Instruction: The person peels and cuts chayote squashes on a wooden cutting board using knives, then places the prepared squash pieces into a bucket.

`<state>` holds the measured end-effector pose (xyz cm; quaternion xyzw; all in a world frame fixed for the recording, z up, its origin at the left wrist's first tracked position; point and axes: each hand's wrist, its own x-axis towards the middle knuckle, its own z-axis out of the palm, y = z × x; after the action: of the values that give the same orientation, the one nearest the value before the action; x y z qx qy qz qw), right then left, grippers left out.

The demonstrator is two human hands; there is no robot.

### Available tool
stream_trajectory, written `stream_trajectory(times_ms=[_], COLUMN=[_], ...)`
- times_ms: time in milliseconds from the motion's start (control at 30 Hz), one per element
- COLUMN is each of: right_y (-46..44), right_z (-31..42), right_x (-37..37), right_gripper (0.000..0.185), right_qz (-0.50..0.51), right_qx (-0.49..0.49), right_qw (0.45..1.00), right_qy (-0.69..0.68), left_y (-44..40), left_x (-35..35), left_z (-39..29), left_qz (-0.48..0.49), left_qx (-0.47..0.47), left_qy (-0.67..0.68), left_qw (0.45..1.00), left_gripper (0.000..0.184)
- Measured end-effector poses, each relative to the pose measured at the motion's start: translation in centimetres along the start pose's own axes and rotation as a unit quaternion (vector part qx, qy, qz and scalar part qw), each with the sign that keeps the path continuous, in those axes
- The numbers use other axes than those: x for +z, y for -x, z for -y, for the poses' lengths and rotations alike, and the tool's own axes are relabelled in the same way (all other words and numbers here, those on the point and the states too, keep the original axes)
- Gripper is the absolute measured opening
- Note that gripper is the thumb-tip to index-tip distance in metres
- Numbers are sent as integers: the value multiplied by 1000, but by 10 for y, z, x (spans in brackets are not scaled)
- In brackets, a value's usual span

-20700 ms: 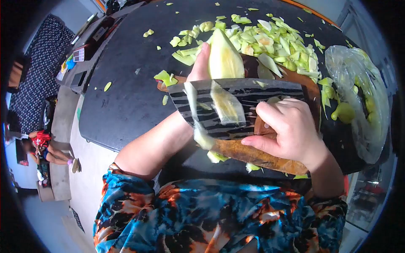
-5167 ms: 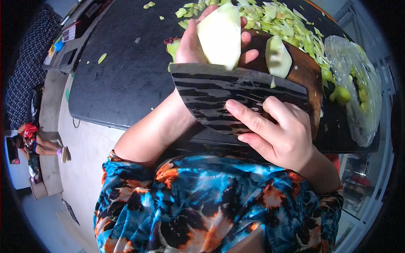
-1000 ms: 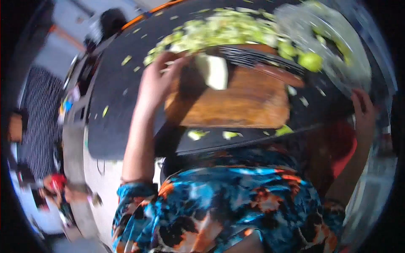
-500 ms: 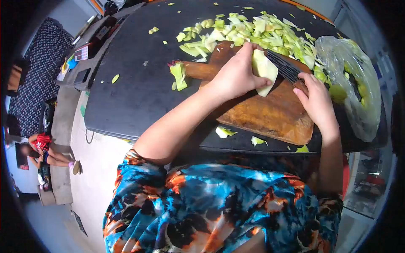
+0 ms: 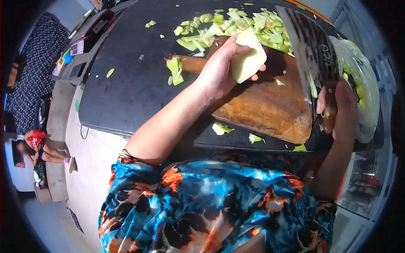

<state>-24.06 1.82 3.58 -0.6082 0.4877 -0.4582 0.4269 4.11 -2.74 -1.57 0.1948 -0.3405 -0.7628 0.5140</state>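
Note:
In my left hand [image 5: 225, 69] is a pale green, peeled vegetable piece [image 5: 249, 57], flat-faced with angular edges, held above the cutting board; its exact kind I cannot tell. My right hand [image 5: 345, 107] is closed round the wooden handle of a cleaver [image 5: 310, 46]. The wide dark blade is raised, slightly blurred, and apart from the vegetable. Below lies a wooden cutting board [image 5: 265, 114] with a handle towards the left. Small pale scraps lie on the board, and a larger green trimming [image 5: 175, 71] sits by its handle.
Many green peelings [image 5: 270, 29] are heaped behind the board on the black table [image 5: 122, 97]. A clear plastic bag [image 5: 365, 84] holding green pieces lies at the right. Loose scraps [image 5: 222, 129] lie near the front edge. A person in red [image 5: 37, 138] sits far left.
The cleaver has moved right and up, away from the vegetable piece, its blade now turned broadside. My left hand has shifted slightly left and up, with the piece tilted differently.

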Motion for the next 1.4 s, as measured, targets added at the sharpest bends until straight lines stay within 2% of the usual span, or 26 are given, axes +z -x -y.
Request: stream_trajectory(times_ms=[33,133,167,233,300,367,433,467,533,633,733,767,933,1033,1167,1233,1333,1400], right_y=[5,11,12,2,0,5,7,8,12,16,15,14,11,9,6,7,5,4], right_z=[5,24,28,17,11,13,12,12,20,20,20,21,21,21,29,34,26,22], right_x=[13,31,32,5,-2,9,9,9,17,22,25,25,21,18,14,15,7,-1], right_gripper=[40,41,41,43,44,44,44,45,41,36,33,31,28,26,26,26,29,33], right_qz=[-13,-9,0,130,168,114,128,135,87,36,-2,-15,-4,14,41,15,2,20], right_qx=[-17,-23,-17,-1,-14,-55,-27,-12,-33,-25,-10,-7,7,11,24,39,29,13], right_qw=[1000,998,998,985,977,984,980,978,988,989,993,995,997,998,997,998,1000,1000], right_qy=[-14,-51,-64,-114,-134,-125,-148,-160,-126,-141,-121,-103,-74,-63,-56,-38,-12,8], left_y=[-1,8,14,18,20,21,22,21,20,18,22,22,21,27,26,28,29,28], left_x=[1,18,24,26,28,29,31,31,32,30,34,34,35,41,40,42,41,37], left_z=[0,-4,-8,-10,-10,-6,-7,-7,-5,-2,-4,-4,-1,-5,-3,-5,-6,-3], left_qz=[18,-17,9,31,58,75,72,70,65,25,29,32,43,37,61,68,55,102], left_qx=[11,63,51,68,93,127,174,171,165,182,108,110,127,87,88,79,115,167], left_qy=[-2,-165,-161,-224,-255,-279,-330,-322,-307,-375,-315,-323,-344,-335,-332,-341,-432,-504], left_qw=[1000,984,986,972,961,949,925,928,935,909,942,939,929,937,937,934,893,841], left_gripper=[50,48,48,48,46,43,42,43,44,58,57,56,55,53,50,48,47,48])
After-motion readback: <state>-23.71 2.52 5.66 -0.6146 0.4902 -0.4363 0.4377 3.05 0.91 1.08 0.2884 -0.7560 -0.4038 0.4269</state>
